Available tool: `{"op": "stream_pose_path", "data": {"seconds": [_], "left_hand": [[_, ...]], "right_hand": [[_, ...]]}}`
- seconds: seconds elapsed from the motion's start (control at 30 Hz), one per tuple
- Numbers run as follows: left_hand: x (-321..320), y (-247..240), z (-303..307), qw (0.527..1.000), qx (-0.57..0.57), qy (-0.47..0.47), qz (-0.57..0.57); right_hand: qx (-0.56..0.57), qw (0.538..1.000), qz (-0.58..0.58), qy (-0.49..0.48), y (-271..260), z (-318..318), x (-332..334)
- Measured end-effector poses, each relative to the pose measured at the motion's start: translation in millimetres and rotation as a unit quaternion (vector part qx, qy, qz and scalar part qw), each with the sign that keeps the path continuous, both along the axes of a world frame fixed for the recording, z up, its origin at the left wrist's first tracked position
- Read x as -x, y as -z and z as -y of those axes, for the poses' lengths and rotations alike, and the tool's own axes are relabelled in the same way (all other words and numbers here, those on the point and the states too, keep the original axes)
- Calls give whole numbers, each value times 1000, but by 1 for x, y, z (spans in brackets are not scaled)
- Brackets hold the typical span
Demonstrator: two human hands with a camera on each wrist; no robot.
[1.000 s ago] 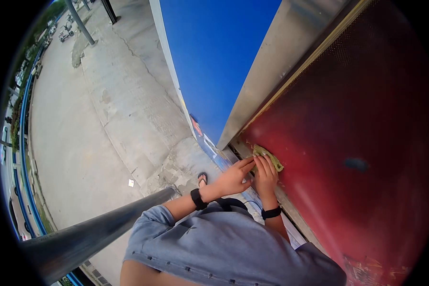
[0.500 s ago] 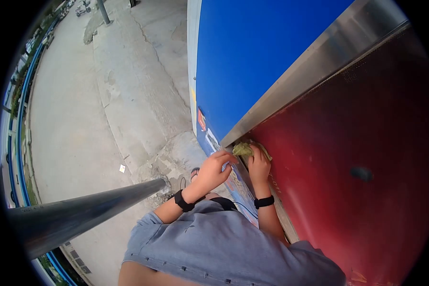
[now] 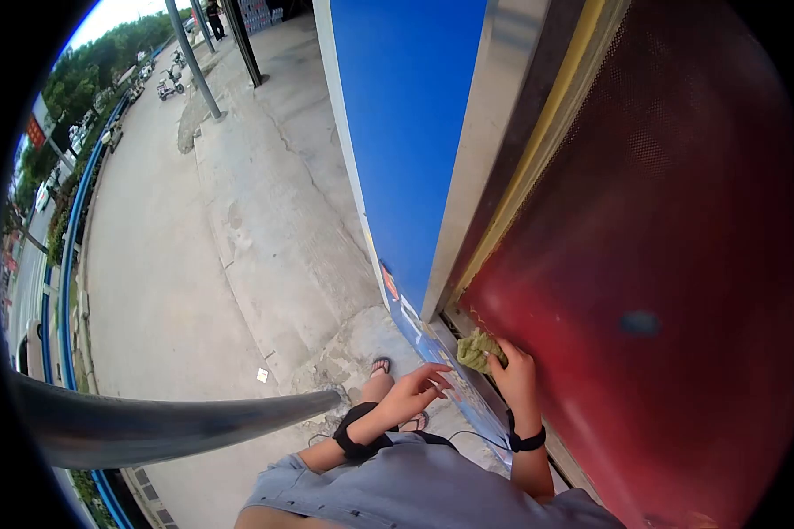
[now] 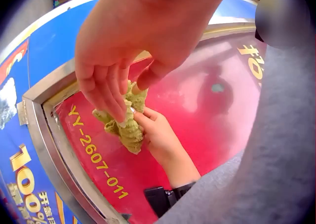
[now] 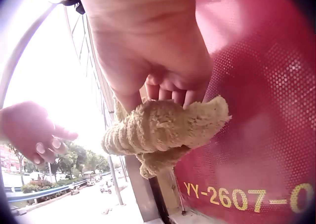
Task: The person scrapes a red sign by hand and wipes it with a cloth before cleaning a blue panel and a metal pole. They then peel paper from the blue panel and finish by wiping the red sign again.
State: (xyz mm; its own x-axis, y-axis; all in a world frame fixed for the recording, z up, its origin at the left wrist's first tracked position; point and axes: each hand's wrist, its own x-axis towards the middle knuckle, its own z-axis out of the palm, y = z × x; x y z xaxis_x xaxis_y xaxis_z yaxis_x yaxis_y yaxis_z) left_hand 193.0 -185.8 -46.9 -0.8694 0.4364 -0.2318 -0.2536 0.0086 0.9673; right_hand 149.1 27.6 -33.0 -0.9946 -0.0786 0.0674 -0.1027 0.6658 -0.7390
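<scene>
Now the right hand alone has the cloth, pinched between thumb and fingers; the right wrist view shows it bunched into thick folds beneath the fingertips. A second ago both hands met over it, and it lay flatter against the red panel. Half a second ago the left hand was just beside it; now that hand has drawn off and hangs apart, fingers loose and slightly bent, holding nothing.

The cloth is at the panel's lower corner, near the metal frame. Whether it touches the panel I cannot tell. In the left wrist view it sits by the yellow code, "YY-2607-011".

The head view has swung too: more of the street shows at upper left, with trees, a strip of sky and a distant person in dark clothes, all further into the picture than before. Both sandalled feet show below, where half a second ago only one was plain. The blue board stands narrower in view, and the pole lies nearer level across the lower left.
</scene>
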Motion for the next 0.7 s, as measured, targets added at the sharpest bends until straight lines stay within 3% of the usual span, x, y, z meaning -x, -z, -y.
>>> {"op": "stream_pose_path", "data": {"seconds": [0.13,0.27,0.37,0.4,0.53,0.63,0.67,0.7], "left_hand": [[32,-2,-12,989,-29,59,-136],[66,-38,0,956,11,137,-258],[91,-73,21,933,-7,174,-313],[101,-83,33,916,-14,195,-349],[119,-85,72,930,-10,73,-360],[149,-33,98,960,-21,7,-280],[156,-48,98,969,-103,7,-223],[161,-48,103,968,-106,-9,-228]], "right_hand": [[38,993,-106,47,-29,17,-15],[105,972,-151,148,-53,39,-17],[141,933,-262,202,-69,70,-5],[133,898,-368,199,-82,87,5],[-134,798,-584,64,-105,118,21],[-98,824,-523,195,-87,163,81],[-106,812,-534,212,-75,167,88],[-115,798,-546,229,-64,169,95]]}}
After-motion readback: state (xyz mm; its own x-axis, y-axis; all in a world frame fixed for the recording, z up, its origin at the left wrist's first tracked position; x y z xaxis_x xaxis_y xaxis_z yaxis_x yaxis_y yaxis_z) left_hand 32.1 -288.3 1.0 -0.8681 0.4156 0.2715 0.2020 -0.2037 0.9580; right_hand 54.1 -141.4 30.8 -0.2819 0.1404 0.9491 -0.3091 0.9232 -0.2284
